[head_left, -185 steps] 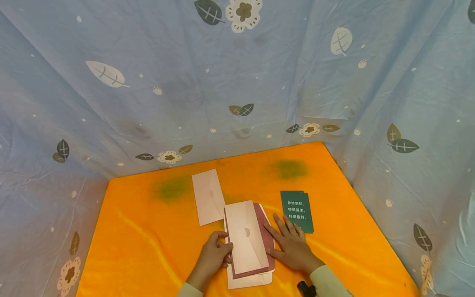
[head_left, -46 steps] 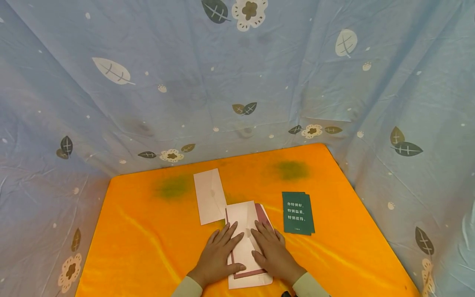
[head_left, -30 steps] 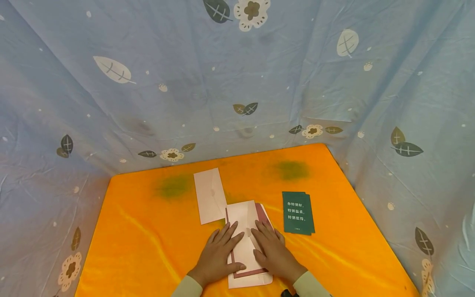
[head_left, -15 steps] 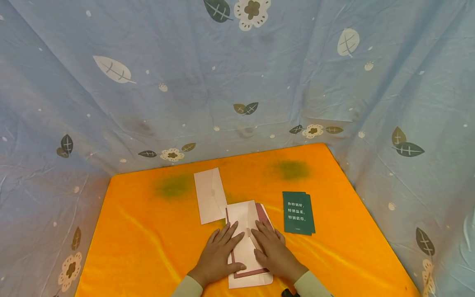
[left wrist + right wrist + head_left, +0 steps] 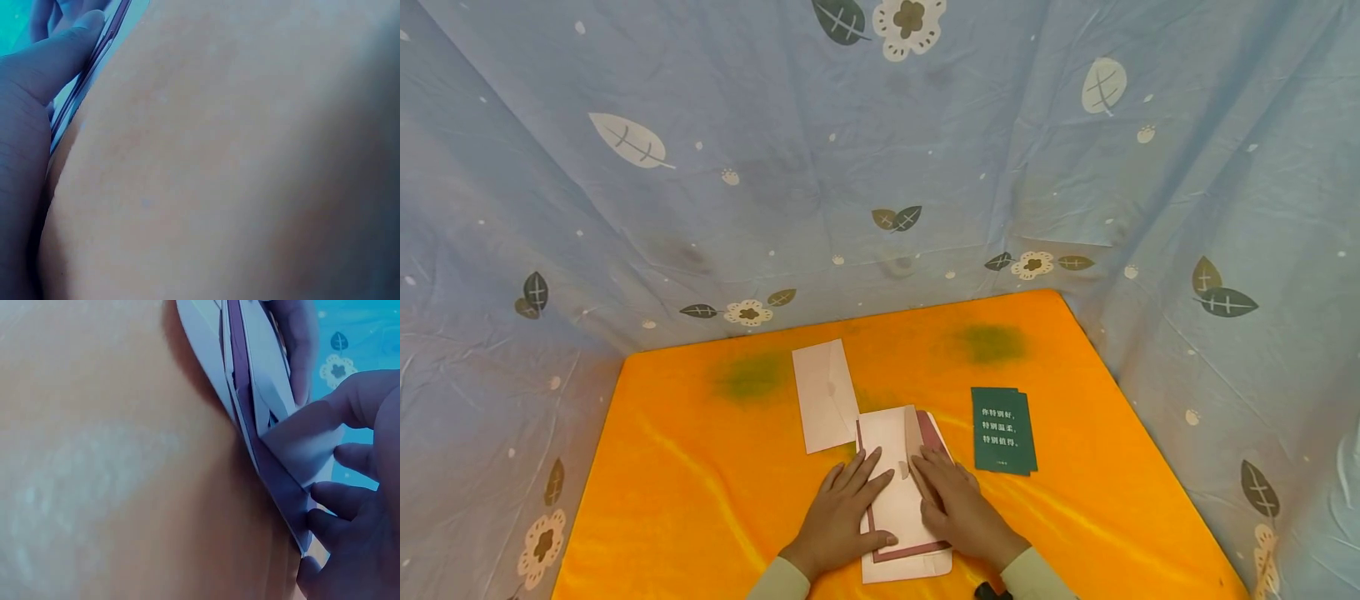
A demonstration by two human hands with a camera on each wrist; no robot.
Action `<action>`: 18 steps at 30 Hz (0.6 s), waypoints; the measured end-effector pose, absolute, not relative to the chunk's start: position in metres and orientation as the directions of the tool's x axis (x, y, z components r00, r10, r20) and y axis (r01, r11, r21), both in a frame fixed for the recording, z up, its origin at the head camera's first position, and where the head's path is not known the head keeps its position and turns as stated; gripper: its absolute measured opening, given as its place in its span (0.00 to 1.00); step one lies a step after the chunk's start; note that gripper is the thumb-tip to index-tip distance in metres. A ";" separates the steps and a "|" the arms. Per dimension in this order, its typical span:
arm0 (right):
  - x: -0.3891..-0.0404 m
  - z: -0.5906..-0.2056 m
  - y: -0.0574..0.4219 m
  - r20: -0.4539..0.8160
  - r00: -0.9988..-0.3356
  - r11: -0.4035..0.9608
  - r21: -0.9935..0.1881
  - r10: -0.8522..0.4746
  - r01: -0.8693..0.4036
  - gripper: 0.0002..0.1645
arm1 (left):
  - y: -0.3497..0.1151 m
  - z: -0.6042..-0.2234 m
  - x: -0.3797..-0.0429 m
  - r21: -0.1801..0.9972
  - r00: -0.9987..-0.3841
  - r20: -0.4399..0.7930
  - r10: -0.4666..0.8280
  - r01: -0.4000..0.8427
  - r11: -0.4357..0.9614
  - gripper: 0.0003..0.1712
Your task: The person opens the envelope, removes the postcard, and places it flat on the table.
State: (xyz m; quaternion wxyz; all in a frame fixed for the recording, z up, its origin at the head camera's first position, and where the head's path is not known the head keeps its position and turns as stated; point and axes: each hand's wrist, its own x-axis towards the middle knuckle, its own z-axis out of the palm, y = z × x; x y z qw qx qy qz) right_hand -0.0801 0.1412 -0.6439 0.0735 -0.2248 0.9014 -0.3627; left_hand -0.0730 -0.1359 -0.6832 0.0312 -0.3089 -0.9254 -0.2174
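Note:
A pale pink envelope [image 5: 878,433] tops a small stack in front of me. Beneath it a dusky red envelope [image 5: 934,432] and another pale envelope [image 5: 904,570] stick out. My left hand [image 5: 838,521] lies spread on the stack's left side, its fingers resting on the top envelope and thumb near the lower edge. On the right side, my right hand [image 5: 962,508] pinches the top envelope's flap [image 5: 913,429], which stands partly raised. In the right wrist view the lifted flap [image 5: 303,447] shows between thumb and fingers. What lies inside the envelope is hidden.
Another pale envelope [image 5: 824,396] lies behind the stack, to the left. Green cards [image 5: 1004,433] with white writing lie at the right. An orange cloth [image 5: 685,483] covers the table, with patterned blue curtains [image 5: 760,167] around it. A black object [image 5: 988,592] sits by the right sleeve.
Both hands came to lie on the stack, from holding its sides earlier. Just now the right fingers have drawn slightly right, and the top envelope's flap has lifted.

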 end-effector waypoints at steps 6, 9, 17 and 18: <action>-0.080 -0.643 0.147 0.028 -0.892 0.618 -0.711 -0.451 -0.335 0.40 | -0.137 -0.685 -0.073 0.379 -0.802 0.205 0.561 0.593 0.710 0.52; -0.080 -0.643 0.149 0.033 -0.891 0.613 -0.714 -0.452 -0.338 0.40 | -0.137 -0.684 -0.073 0.387 -0.804 0.198 0.561 0.590 0.709 0.52; -0.081 -0.643 0.154 0.021 -0.886 0.612 -0.715 -0.464 -0.337 0.39 | -0.135 -0.682 -0.073 0.389 -0.803 0.197 0.563 0.591 0.707 0.52; -0.081 -0.643 0.155 0.020 -0.885 0.610 -0.716 -0.466 -0.338 0.38 | -0.135 -0.683 -0.073 0.390 -0.803 0.198 0.562 0.591 0.706 0.52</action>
